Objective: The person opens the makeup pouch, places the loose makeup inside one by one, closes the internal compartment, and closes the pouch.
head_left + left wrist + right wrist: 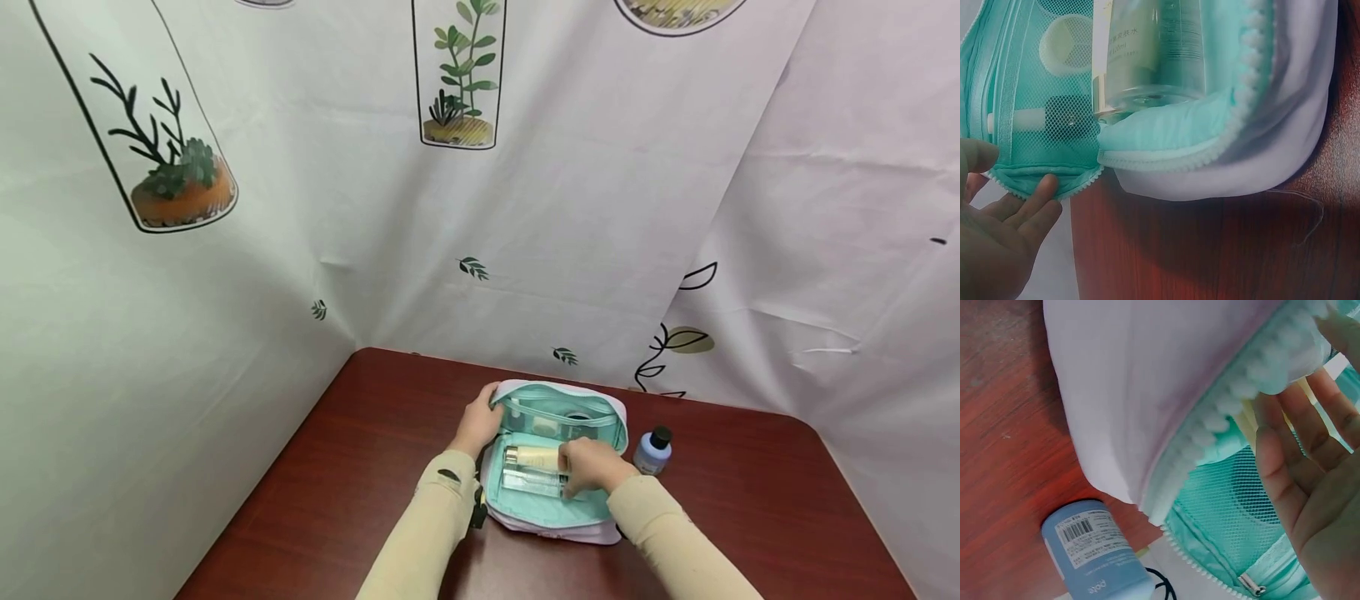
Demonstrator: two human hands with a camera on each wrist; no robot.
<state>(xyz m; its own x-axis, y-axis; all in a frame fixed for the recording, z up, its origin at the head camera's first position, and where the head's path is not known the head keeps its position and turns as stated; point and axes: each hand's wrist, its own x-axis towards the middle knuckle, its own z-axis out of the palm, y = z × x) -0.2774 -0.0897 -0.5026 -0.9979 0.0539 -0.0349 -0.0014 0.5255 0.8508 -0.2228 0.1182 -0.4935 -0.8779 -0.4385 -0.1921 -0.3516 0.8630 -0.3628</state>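
Note:
A lilac toiletry bag [553, 525] with a mint lining lies unzipped on the table, its lid raised. My left hand [478, 423] grips the lid's left edge, thumb inside and fingers around the zipper rim. Inside the bag, a cream tube [536, 457] with a shiny cap lies alongside a clear bottle [528, 481]. My right hand [592, 467] reaches in over their right ends, thumb and fingers around the clear bottle's end; the hand partly hides both. Behind the lid's mesh pocket [1022, 87] are a small round jar [1066, 47] and a dark-and-white small item [1066, 119].
A blue bottle [651, 454] with a black cap stands just right of the bag. The red-brown table [337, 500] meets fabric-covered walls [480, 217] at the back and left. A black strap piece [478, 510] hangs at the bag's left side.

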